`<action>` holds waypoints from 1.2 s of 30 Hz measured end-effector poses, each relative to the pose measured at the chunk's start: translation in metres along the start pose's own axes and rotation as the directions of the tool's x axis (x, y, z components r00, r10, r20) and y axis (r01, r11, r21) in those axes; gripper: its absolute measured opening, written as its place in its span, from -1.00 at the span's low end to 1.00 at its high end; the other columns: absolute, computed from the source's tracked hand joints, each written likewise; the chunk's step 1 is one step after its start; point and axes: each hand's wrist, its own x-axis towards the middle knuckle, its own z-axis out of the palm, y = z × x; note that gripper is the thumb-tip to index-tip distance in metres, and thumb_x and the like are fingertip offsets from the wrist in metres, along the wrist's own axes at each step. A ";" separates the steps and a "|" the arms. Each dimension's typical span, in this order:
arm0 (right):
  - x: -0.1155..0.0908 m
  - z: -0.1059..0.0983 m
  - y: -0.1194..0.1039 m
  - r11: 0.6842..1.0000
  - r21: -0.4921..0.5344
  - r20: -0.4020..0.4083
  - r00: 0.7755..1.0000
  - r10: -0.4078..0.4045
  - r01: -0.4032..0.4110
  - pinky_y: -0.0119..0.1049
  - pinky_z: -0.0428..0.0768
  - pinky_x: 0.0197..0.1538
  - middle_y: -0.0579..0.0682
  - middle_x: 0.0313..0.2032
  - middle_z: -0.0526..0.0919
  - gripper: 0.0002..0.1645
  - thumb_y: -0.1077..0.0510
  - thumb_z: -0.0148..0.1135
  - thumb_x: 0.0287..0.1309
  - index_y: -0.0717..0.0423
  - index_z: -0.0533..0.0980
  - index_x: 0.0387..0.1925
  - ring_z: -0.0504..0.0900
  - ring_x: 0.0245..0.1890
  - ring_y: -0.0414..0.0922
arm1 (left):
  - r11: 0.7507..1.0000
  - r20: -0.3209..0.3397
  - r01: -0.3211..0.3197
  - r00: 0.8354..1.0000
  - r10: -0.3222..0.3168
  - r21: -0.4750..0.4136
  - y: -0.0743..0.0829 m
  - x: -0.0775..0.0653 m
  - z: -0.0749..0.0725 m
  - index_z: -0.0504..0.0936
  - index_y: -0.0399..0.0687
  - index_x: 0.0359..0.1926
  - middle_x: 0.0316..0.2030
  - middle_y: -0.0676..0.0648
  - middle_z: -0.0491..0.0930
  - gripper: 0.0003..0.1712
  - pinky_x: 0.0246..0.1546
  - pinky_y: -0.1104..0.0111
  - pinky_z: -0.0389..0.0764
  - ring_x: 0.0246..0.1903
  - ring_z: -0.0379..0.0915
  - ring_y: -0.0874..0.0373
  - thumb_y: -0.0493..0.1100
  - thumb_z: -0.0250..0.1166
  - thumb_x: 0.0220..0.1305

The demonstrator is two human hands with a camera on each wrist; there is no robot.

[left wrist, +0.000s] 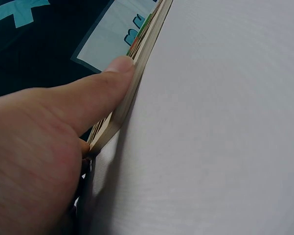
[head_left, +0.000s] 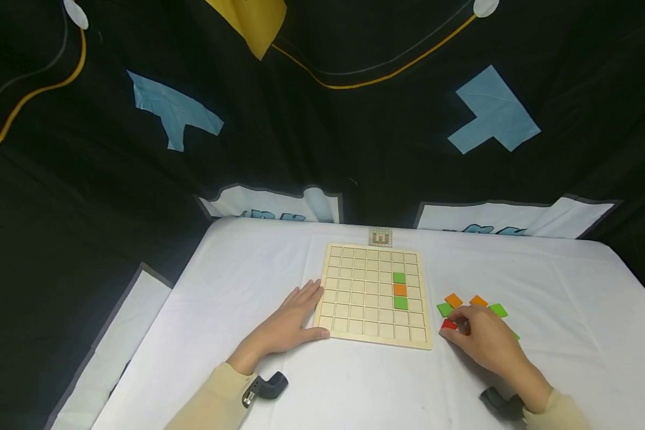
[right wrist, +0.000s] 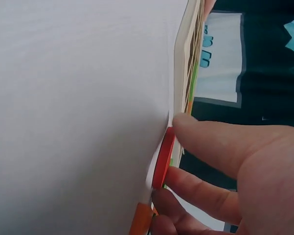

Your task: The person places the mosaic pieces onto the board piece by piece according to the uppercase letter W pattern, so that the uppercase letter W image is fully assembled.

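A square wooden grid board (head_left: 373,295) lies on the table, with two green tiles and an orange tile (head_left: 400,290) in one column at its right side. My left hand (head_left: 287,322) rests at the board's left edge, fingers straight, thumb touching the near left corner; the left wrist view shows that thumb (left wrist: 100,93) against the rim. Right of the board, my right hand (head_left: 486,337) pinches a red tile (right wrist: 164,157) between thumb and fingertips, close to the tabletop. Around it lie loose orange tiles (head_left: 479,300) and green tiles (head_left: 498,310); the hand partly hides some.
The white-covered table (head_left: 365,388) extends on all sides of the board. A small patterned square (head_left: 380,237) lies just beyond the board's far edge. Behind the table hangs a black cloth (head_left: 355,143) with blue patches. Both wrists wear dark bands.
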 end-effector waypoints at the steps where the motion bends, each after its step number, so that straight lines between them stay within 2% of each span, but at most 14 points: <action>1: 0.000 0.000 0.000 1.000 0.000 -0.003 1.000 0.001 -0.001 -0.37 0.42 -0.46 -0.16 -0.51 0.51 -0.74 0.06 0.57 -0.01 0.10 0.71 -0.32 0.41 -0.49 -0.21 | 1.000 0.000 0.000 1.000 0.000 0.001 0.000 0.000 0.000 0.06 -0.35 0.53 0.56 -0.23 -0.06 0.09 0.55 0.05 -0.23 0.56 -0.27 -0.08 0.29 0.26 0.33; 12: 0.003 0.001 -0.001 0.999 0.017 -0.010 1.000 -0.028 0.028 -0.38 0.40 -0.45 -0.10 -0.43 0.53 -0.77 0.17 0.54 -0.01 0.14 0.69 -0.29 0.39 -0.46 -0.19 | 1.000 -0.005 -0.002 1.000 0.002 0.011 0.000 0.001 0.000 0.06 -0.35 0.53 0.56 -0.23 -0.05 0.09 0.55 0.05 -0.22 0.56 -0.26 -0.07 0.28 0.27 0.32; 22: 0.005 -0.004 -0.007 0.997 0.018 -0.040 0.997 -0.073 0.073 -0.39 0.34 -0.51 -0.13 -0.49 0.47 -0.73 0.17 0.53 0.00 0.16 0.70 -0.23 0.36 -0.47 -0.18 | 1.000 -0.005 -0.008 1.000 0.008 0.016 -0.001 0.001 -0.001 0.06 -0.35 0.53 0.56 -0.23 -0.06 0.09 0.55 0.04 -0.22 0.56 -0.26 -0.08 0.29 0.26 0.33; 27: 0.007 -0.005 -0.016 0.996 0.031 -0.050 0.995 -0.084 0.086 -0.33 0.44 -0.39 -0.10 -0.37 0.58 -0.71 0.17 0.52 -0.01 0.15 0.71 -0.20 0.42 -0.38 -0.15 | 1.000 -0.003 -0.004 1.000 0.004 0.016 -0.001 0.001 -0.001 0.06 -0.34 0.54 0.56 -0.22 -0.05 0.09 0.55 0.06 -0.21 0.56 -0.26 -0.07 0.30 0.26 0.32; 33: 0.012 -0.001 -0.025 0.993 0.062 -0.048 0.994 -0.094 0.097 -0.14 0.61 -0.18 -0.07 -0.22 0.67 -0.77 0.18 0.51 0.03 0.07 0.70 -0.22 0.58 -0.24 -0.12 | 1.000 0.008 0.012 1.000 -0.012 0.029 -0.003 0.002 0.001 0.04 -0.31 0.55 0.57 -0.19 -0.09 0.11 0.55 0.10 -0.23 0.57 -0.29 -0.03 0.32 0.25 0.31; 36: 0.013 0.002 -0.030 0.993 0.062 -0.047 0.994 -0.096 0.099 -0.16 0.59 -0.20 -0.06 -0.21 0.67 -0.76 0.17 0.52 0.02 0.07 0.71 -0.21 0.56 -0.26 -0.12 | 0.999 0.021 0.019 1.000 -0.020 0.039 -0.003 0.002 0.002 0.02 -0.29 0.55 0.58 -0.17 -0.12 0.12 0.55 0.13 -0.25 0.57 -0.31 -0.01 0.34 0.23 0.31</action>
